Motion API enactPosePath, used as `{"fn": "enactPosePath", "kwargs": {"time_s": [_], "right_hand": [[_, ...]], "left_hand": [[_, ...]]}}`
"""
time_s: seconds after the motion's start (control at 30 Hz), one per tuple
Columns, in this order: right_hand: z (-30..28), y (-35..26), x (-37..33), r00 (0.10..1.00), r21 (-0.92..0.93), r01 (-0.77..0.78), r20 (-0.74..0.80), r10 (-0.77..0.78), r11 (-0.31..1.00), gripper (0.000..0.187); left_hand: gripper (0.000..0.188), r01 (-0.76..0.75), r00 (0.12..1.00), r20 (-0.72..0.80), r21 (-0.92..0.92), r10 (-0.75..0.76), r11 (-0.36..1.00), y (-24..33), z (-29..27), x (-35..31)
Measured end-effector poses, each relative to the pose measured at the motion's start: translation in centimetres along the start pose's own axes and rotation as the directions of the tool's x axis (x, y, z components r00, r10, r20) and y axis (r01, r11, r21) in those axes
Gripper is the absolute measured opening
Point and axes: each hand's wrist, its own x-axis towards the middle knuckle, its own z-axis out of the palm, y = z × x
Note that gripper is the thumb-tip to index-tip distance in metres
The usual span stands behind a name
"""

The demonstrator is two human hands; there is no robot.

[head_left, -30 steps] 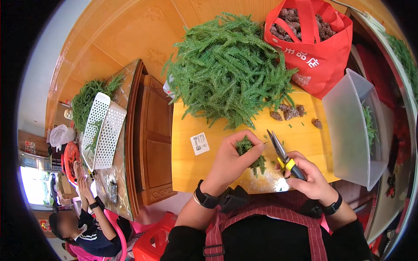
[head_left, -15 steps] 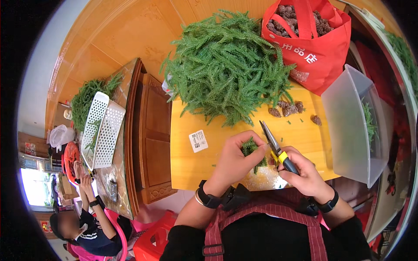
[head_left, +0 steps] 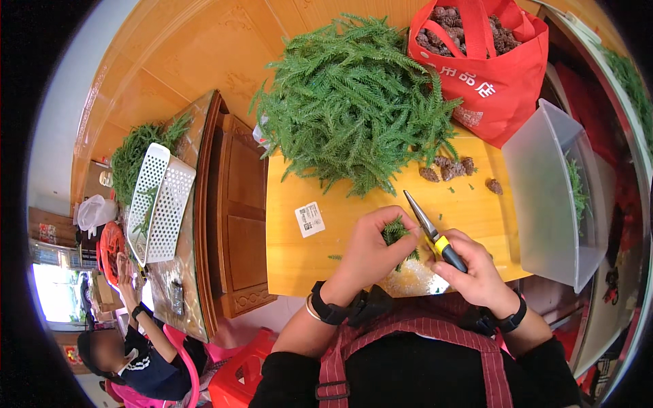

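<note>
My left hand [head_left: 376,246] is closed round a small green artificial pine sprig [head_left: 394,232], whose needles stick out between the thumb and fingers. My right hand [head_left: 476,270] grips long-nose pliers [head_left: 430,228] with black and yellow handles. Their jaws look closed and point up and to the left, just right of the sprig and apart from it. Beyond both hands rises a big heap of green pine sprigs [head_left: 354,109]. Several brown pine cones [head_left: 449,170] lie at its right foot, and a lone cone [head_left: 494,186] sits farther right.
A red bag [head_left: 503,88] full of pine cones stands at the back right of the yellow table [head_left: 292,265]. A translucent bin [head_left: 544,197] lies at the right edge. A white label [head_left: 310,219] is on the left. Another person [head_left: 146,353] sits by a side table with a white perforated basket [head_left: 156,204].
The pliers' jaws have come together, with the tips a little lower. My left hand and the sprig have shifted slightly right. At the left, the other person's arms have moved.
</note>
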Motion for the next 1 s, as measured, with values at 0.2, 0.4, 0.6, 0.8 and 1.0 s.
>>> {"fn": "enactPosePath", "kwargs": {"time_s": [0.2, 0.4, 0.6, 0.8, 1.0], "right_hand": [[0.3, -0.3, -0.5, 0.991, 0.025, -0.137, 0.006, 0.137, 0.990, 0.024], [0.6, 1.6, -0.8, 0.932, 0.258, -0.304, -0.119, 0.343, 0.917, 0.018], [-1.1, 0.2, -0.9, 0.961, 0.250, -0.277, 0.084, 0.264, 0.928, 0.014], [-4.1, -1.1, -1.4, 0.990, -0.083, -0.078, 0.112, 0.087, 0.993, 0.017], [-4.7, -2.0, -1.8, 0.992, -0.228, 0.046, 0.127, -0.017, 0.973, 0.023]], "left_hand": [[0.009, 0.012, 1.000, 0.020, 0.011, -0.012, 1.000, -0.7, 0.2, -0.3], [0.007, 0.030, 0.999, -0.013, 0.049, -0.030, 0.998, -0.9, -0.4, -0.4], [0.010, 0.287, 0.954, 0.024, -0.370, -0.300, 0.883, 0.6, -1.3, -0.6], [0.020, 0.193, 0.980, 0.125, -0.378, -0.156, 0.906, 1.4, -1.6, -1.5], [0.020, 0.227, 0.973, 0.134, -0.358, -0.190, 0.906, 1.7, -1.8, -1.7]]}}
